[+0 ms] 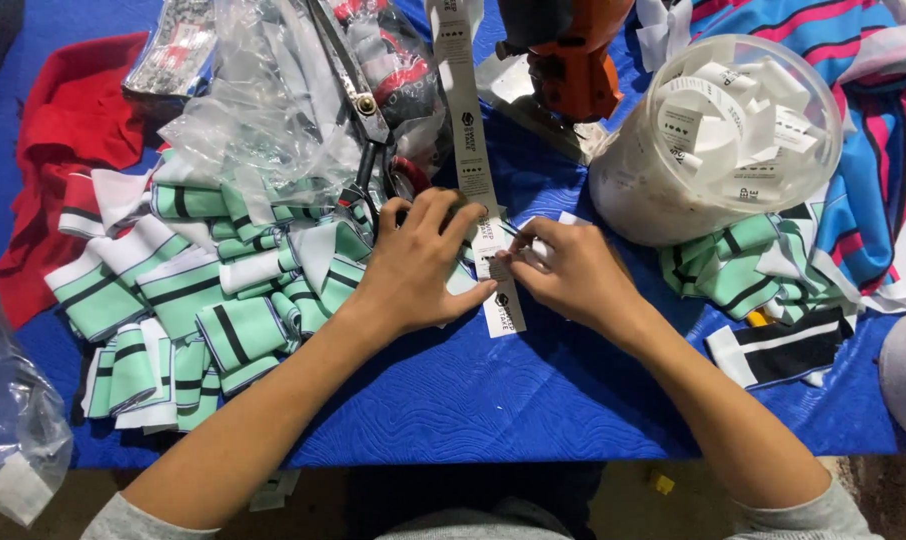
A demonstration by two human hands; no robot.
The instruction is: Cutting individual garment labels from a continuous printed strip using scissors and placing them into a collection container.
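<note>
**Blue quilted table, label strip between both hands**

White label tape [476, 170] runs twelve to six. Left hand [413, 265] presses it flat, fingers spread; right hand [563, 270] pinches it at three o'clock. Scissors [358, 100] lie at eleven, label tub [718, 140] at two.

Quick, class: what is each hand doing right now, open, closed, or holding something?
Left hand: fingers pressing the label strip flat.
Right hand: pinching the same strip.
</note>
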